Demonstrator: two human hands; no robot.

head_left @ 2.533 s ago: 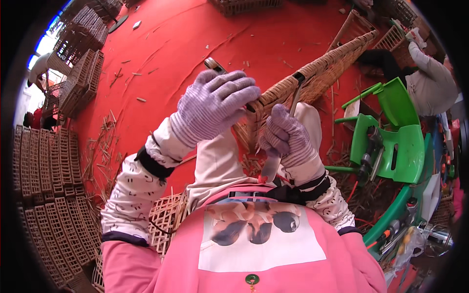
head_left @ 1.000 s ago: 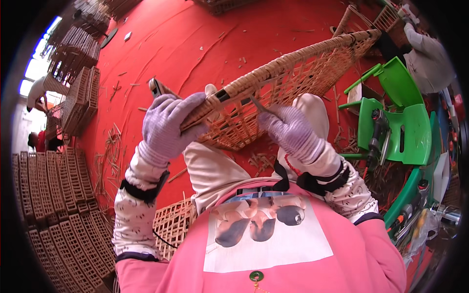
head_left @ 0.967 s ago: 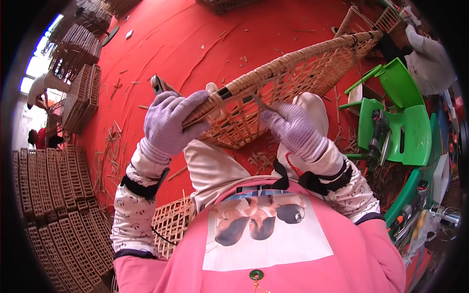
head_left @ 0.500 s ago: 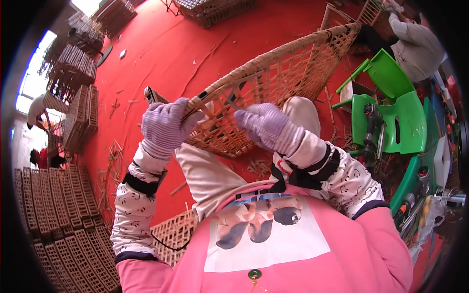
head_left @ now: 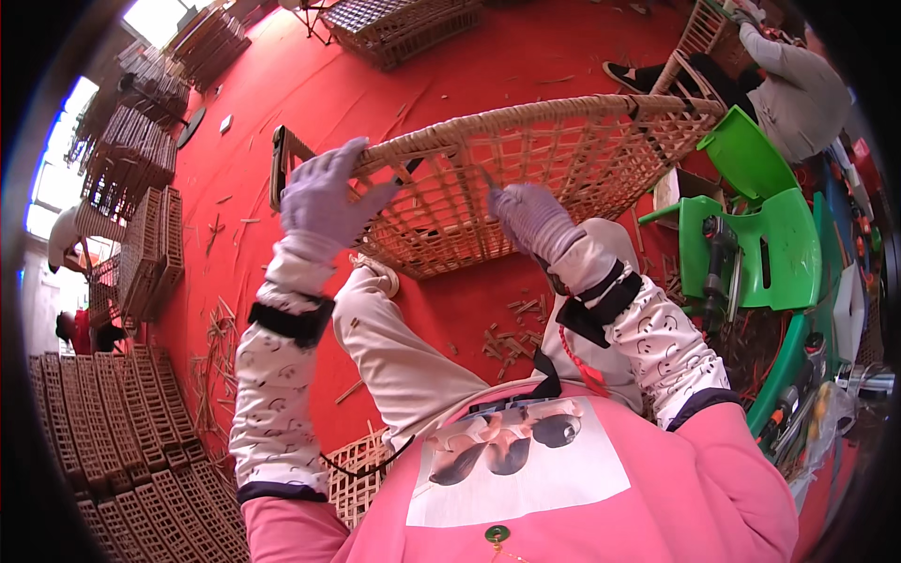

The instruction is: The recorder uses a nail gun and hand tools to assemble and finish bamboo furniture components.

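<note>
"Red floor [head_left: 310,98] is spreading underneath; where is the basket [head_left: 544,116] sitting?"

"It's slanting before the knees [head_left: 366,308]."

"And each grip?"

"Left hand [head_left: 324,195] is pinching its left end; right hand [head_left: 537,221] is curling around a thin tool [head_left: 489,180], aiming at the strips. Bracing that end firmly should be giving the tip a truer line."

Woven frame [head_left: 563,167]: turned from steep diagonal to nearly level across upper centre, lattice facing more into view.
Left grip [head_left: 334,190]: shifted from centre toward upper left.
Right grip [head_left: 527,218]: slightly higher and further left.
Shoe [head_left: 377,273]: newly visible, left of centre.
Top-centre crates [head_left: 399,30]: more fully shown.
</note>
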